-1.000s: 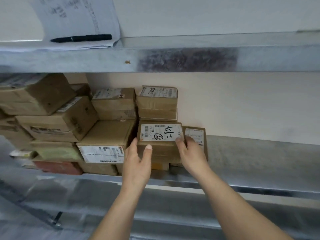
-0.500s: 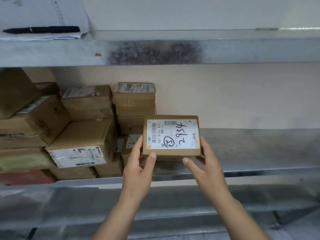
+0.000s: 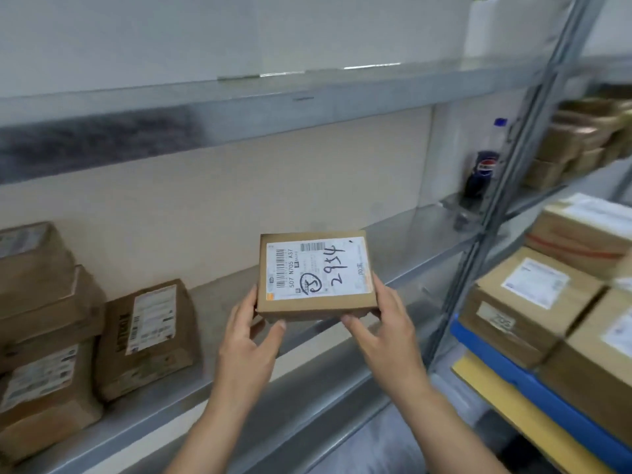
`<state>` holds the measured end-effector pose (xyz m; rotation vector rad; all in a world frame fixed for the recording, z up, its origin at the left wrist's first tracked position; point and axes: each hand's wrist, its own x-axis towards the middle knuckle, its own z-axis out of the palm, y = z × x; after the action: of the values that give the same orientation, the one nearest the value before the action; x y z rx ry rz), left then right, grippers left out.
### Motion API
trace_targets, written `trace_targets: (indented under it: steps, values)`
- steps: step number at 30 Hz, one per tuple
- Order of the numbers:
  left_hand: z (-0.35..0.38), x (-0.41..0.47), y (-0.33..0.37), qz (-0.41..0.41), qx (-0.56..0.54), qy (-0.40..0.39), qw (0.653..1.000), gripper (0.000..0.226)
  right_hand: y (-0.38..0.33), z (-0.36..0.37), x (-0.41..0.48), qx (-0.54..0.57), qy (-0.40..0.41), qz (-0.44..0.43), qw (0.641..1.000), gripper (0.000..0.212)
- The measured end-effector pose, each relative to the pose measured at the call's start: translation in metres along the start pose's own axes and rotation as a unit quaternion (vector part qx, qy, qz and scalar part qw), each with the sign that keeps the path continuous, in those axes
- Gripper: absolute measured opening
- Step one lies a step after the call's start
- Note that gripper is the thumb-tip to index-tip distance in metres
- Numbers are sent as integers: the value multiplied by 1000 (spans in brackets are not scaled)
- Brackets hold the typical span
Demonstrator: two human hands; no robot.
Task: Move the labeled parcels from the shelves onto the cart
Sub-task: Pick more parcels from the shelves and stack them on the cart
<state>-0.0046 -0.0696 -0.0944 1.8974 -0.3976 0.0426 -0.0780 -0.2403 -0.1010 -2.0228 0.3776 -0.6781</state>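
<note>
Two hands hold a labelled parcel (image 3: 316,275) in the air just in front of the metal shelf (image 3: 222,302), the left hand (image 3: 246,340) and right hand (image 3: 386,333) each pinching a lower corner. Keeping it level and label-up should ease the carry toward the stacked boxes (image 3: 526,302) at right.

Bare shelf (image 3: 410,241) between boxes (image 3: 147,340) and bottle (image 3: 484,172)

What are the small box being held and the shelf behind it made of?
The parcel looks like plain brown cardboard with a matte surface; its label seems to be white printed paper with handwritten ink. The shelf appears to be grey sheet metal with a dull sheen and faint reflections, perhaps galvanised steel.
</note>
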Motion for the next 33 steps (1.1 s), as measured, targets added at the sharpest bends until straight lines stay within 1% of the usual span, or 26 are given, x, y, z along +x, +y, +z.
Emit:
trace_targets:
  steps: [3, 7, 9, 15, 20, 24, 26, 30, 33]
  values:
    - [54, 11, 18, 15, -29, -44, 998, 65, 22, -46, 7, -9, 29, 30, 999, 69]
    - [127, 17, 43, 30, -79, -107, 991, 71, 58, -105, 12, -27, 84, 60, 994, 74]
    - [160, 18, 53, 36, -95, -135, 986, 72, 75, -131, 12, -36, 99, 77, 991, 74]
    - [242, 20, 70, 58, -122, -205, 969, 73, 114, -187, 7, -67, 151, 111, 980, 80]
    - [286, 35, 80, 62, -118, -258, 957, 71, 137, -208, 15, -103, 195, 146, 964, 83]
    - [319, 62, 82, 62, -103, -296, 948, 49, 153, -214, 31, -108, 218, 183, 953, 82]
    - [334, 76, 82, 57, -93, -323, 940, 47, 158, -217, 41, -108, 231, 206, 945, 82]
    - [360, 103, 84, 80, -68, -367, 925, 42, 164, -225, 60, -150, 249, 240, 926, 80]
    - [379, 120, 84, 81, -64, -403, 909, 42, 171, -229, 73, -175, 260, 258, 914, 80]
